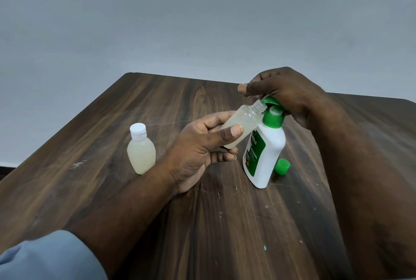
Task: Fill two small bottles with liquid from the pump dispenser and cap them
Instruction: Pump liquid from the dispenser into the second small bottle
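My left hand (203, 144) grips a small clear bottle (242, 125), uncapped and tilted, with pale liquid inside. Its threaded neck sits right at the green nozzle of the white pump dispenser (264, 156), which stands on the dark wooden table (157, 104). My right hand (286, 93) lies over the green pump head, fingers curled on it. A second small bottle (141, 152) stands upright to the left, filled with pale liquid and closed with a white cap. A loose green cap (282, 166) lies on the table just right of the dispenser.
The table's far edge runs close behind my right hand, with a plain grey wall beyond. Small crumbs and specks dot the near right of the tabletop. A blue sleeve (45, 259) shows at the bottom left.
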`<action>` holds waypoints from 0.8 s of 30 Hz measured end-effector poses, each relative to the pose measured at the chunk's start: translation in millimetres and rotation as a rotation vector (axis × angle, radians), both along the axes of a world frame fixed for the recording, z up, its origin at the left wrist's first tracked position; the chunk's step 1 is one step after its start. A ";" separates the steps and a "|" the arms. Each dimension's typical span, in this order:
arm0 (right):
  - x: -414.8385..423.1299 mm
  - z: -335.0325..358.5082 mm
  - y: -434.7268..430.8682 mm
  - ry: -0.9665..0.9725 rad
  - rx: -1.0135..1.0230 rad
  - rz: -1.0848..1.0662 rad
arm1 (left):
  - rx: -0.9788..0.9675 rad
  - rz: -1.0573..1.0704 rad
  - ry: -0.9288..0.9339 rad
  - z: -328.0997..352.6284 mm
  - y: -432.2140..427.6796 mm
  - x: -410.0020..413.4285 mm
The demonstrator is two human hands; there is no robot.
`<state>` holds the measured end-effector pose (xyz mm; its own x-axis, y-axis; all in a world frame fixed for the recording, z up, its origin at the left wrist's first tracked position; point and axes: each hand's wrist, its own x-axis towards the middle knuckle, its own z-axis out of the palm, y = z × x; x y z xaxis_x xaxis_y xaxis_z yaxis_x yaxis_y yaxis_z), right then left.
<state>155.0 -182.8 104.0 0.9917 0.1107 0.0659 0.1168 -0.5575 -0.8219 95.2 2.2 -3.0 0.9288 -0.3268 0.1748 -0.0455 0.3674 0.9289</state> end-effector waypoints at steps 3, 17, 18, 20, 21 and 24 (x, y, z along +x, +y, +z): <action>1.0 -0.7 0.3 -0.002 -0.001 0.008 | -0.002 -0.010 -0.010 -0.9 -0.2 0.3; -1.7 2.0 -0.7 -0.007 0.015 -0.012 | 0.007 -0.028 -0.013 -1.5 -1.2 -0.5; -2.1 2.8 -0.9 -0.014 0.013 -0.013 | 0.005 -0.032 -0.015 -1.2 -1.2 -0.7; -2.6 2.8 0.6 -0.008 -0.005 -0.009 | 0.002 -0.033 -0.018 -0.8 -0.7 -0.8; -3.0 2.6 2.3 -0.002 -0.023 -0.007 | 0.000 -0.032 -0.018 -0.6 -0.5 -0.8; -4.9 1.1 5.3 0.020 -0.033 0.005 | -0.003 -0.022 -0.017 0.3 0.0 -0.5</action>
<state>150.1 -177.5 105.1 0.9921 0.1178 0.0424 0.1037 -0.5839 -0.8052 94.6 2.2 -2.7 0.9183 -0.3467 0.1911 -0.0529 0.3709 0.9272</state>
